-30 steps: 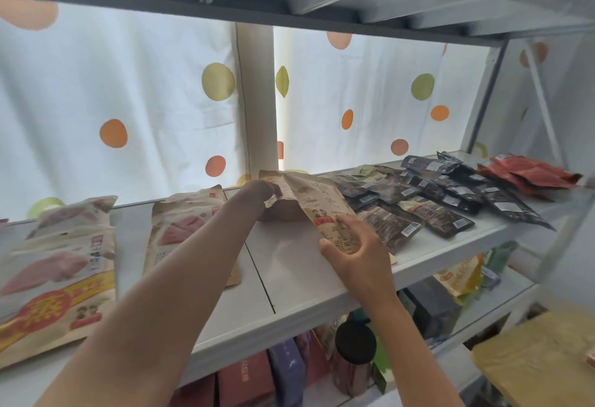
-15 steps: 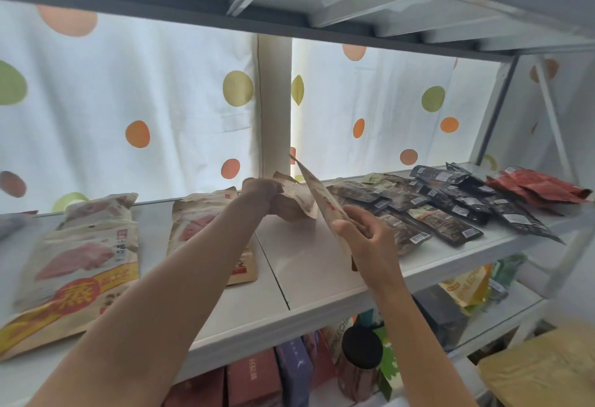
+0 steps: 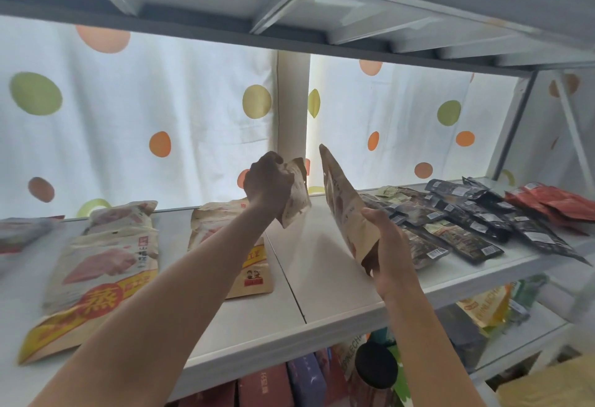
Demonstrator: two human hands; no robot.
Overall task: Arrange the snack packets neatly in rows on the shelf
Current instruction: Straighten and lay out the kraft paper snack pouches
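Note:
Over the middle of the white shelf (image 3: 325,278) I hold two tan snack packets apart. My left hand (image 3: 267,186) grips a crumpled tan packet (image 3: 296,194) by its top, lifted off the shelf. My right hand (image 3: 386,245) grips a larger tan packet (image 3: 344,210) near its lower end, tilted up on edge. Another tan packet (image 3: 248,265) lies flat under my left forearm. A big pouch with a yellow band (image 3: 96,274) lies at the left. Several dark packets (image 3: 463,223) lie in overlapping rows on the right, with red packets (image 3: 553,204) at the far right.
A spotted white curtain (image 3: 145,117) backs the shelf, with a white post (image 3: 291,110) in its middle. The shelf above (image 3: 322,7) hangs low overhead. Boxes (image 3: 273,384), a black-lidded jar (image 3: 375,371) and more snack bags (image 3: 486,307) sit on the lower shelves.
Both tan packets have come up off the shelf and moved apart. The right-hand one has tipped from lying flat to standing on edge. The view has shifted downward.

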